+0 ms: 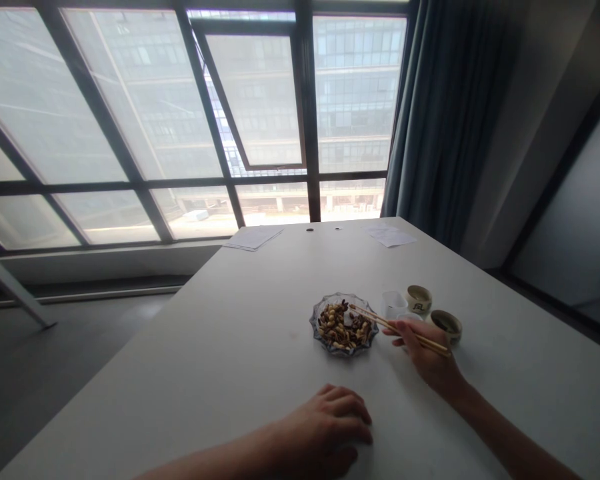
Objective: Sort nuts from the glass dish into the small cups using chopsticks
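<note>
My right hand [423, 347] is closed around a pair of wooden chopsticks [433, 344]. Their tips reach over the far side of a scalloped glass bowl [315, 335], close to a dark brown piece there; I cannot tell whether they grip it. A mix of peanuts and dark brown pieces [341, 331] fills the bowl, with a small whitish patch among them. Nearer to me, my left hand [333, 423] rests on the white table with fingers loosely bent and slightly apart, holding nothing.
Beyond my right hand stand a clear plastic cup [394, 303], a beige cup with a dark character [419, 300] and a second round cup [450, 327], partly hidden. Paper sheets [254, 238] lie at the table's far left, more papers [391, 235] at the far right.
</note>
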`<state>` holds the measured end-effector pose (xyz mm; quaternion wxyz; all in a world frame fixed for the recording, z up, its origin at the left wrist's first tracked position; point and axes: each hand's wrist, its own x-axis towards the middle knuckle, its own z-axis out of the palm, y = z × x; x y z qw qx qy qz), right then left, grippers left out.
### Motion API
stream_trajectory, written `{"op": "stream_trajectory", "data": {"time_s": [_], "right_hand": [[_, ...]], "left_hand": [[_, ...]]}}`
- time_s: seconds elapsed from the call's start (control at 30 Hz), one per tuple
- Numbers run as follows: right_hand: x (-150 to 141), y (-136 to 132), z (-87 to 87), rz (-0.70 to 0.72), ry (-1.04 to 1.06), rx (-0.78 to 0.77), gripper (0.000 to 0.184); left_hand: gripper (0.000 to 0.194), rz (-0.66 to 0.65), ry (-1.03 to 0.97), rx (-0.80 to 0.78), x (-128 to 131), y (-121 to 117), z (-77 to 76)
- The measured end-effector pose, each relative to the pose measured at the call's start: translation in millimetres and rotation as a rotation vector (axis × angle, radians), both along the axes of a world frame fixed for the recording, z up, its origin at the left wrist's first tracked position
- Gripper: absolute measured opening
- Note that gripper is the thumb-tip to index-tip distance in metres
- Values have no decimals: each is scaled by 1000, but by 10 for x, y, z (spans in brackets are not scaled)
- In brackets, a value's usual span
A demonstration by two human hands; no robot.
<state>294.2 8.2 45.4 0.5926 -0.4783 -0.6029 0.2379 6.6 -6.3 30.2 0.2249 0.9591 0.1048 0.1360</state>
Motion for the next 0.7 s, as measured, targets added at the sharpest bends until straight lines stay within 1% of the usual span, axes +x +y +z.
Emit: {"op": "stream_trajectory", "data": {"time_s": [0.1, 0.2, 0.3, 0.4, 0.5, 0.6, 0.7], "right_hand": [[207, -105, 268, -115, 47, 33, 36], [498, -232, 529, -271, 129, 21, 36], [800, -346, 681, -353, 154, -19, 38], [1037, -415, 702, -375, 158, -86, 41], [1150, -438, 662, -372, 145, -144, 42], [1143, -432, 637, -376, 150, -163, 44], [1058, -404, 625, -369, 181, -131, 46]], "left_hand": [[32, -4, 5, -2, 1, 0, 8], [32, 0, 24, 1, 2, -3, 27], [31, 0, 28, -2, 4, -7, 42], [31, 0, 17, -12, 6, -9, 48], [32, 2, 25, -19, 7, -12, 53], [32, 0, 26, -16, 8, -14, 54], [32, 3, 14, -11, 10, -13, 41]]}}
